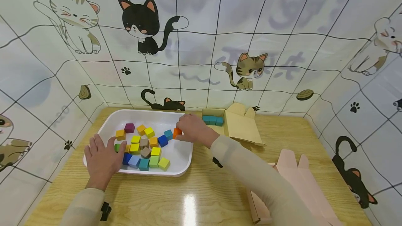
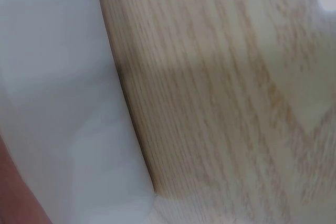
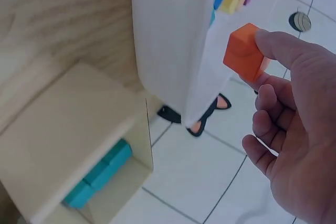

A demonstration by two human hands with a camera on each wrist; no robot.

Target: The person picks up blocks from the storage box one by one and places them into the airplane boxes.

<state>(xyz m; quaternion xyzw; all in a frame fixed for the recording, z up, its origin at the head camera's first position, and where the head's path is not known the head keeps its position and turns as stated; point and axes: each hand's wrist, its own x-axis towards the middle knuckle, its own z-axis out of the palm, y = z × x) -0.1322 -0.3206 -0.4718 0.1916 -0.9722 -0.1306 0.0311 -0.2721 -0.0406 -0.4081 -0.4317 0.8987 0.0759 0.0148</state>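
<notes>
Between thumb and index finger, my right hand (image 1: 194, 127) pinches an orange cube (image 3: 244, 52) at the right end of the white tray (image 1: 185, 165). The other fingers of that hand curl loosely in the right wrist view. My left hand (image 1: 104, 156) lies over the tray's left front rim with its fingers spread, and its thumb is close to a green cube (image 1: 117, 147). Several coloured cubes lie loose in the tray, among them a purple cube (image 1: 129, 128), a dark blue cube (image 1: 162, 141) and a teal cube (image 1: 144, 164). The left wrist view shows mostly the tray's outer wall (image 2: 68, 98).
Behind my right hand, an opened cream box (image 1: 243, 125) holds a row of teal cubes (image 1: 213, 120). An opened pink box (image 1: 301, 184) lies at the front right, partly under my right sleeve. A cat-patterned sheet (image 1: 201, 44) surrounds the wooden table (image 1: 157, 198).
</notes>
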